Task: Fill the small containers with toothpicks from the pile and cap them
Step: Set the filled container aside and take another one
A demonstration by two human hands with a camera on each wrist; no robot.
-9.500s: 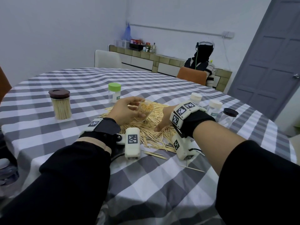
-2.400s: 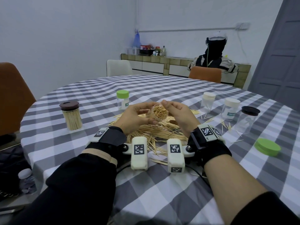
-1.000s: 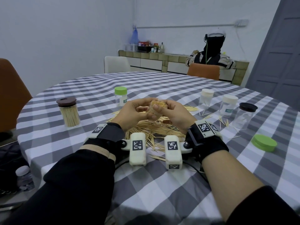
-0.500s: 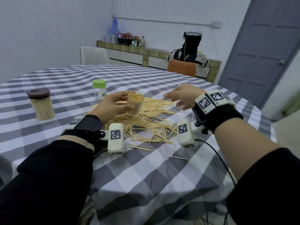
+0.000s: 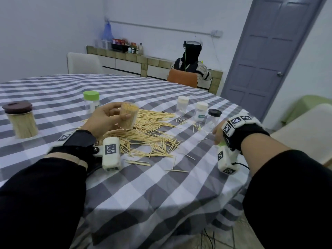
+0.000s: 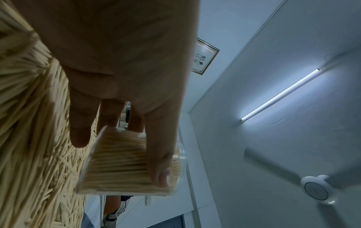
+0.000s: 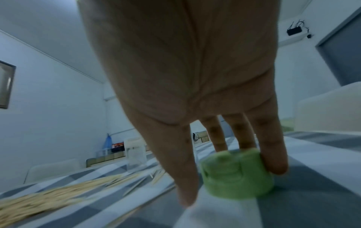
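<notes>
My left hand (image 5: 109,117) grips a small clear container (image 5: 128,115) packed with toothpicks and without a cap, held above the toothpick pile (image 5: 149,130). The left wrist view shows my thumb (image 6: 160,169) and fingers wrapped round the container (image 6: 121,169). My right hand (image 5: 218,136) is down at the table's right side over a green cap (image 7: 237,172). Its fingers are straight and straddle the cap: one fingertip (image 7: 277,168) touches its right side, the thumb (image 7: 185,185) stands just left of it. In the head view only a green sliver (image 5: 221,144) shows under the wrist.
A green-capped jar (image 5: 91,103) and a brown-lidded jar of toothpicks (image 5: 21,121) stand to the left. Two white-capped jars (image 5: 182,105) (image 5: 201,112) and a black-lidded jar (image 5: 213,119) stand just beyond my right hand. The table edge (image 5: 239,186) runs close on the right.
My right hand left the container, swung right and came down onto the green cap. My left hand still holds the filled container over the pile.
</notes>
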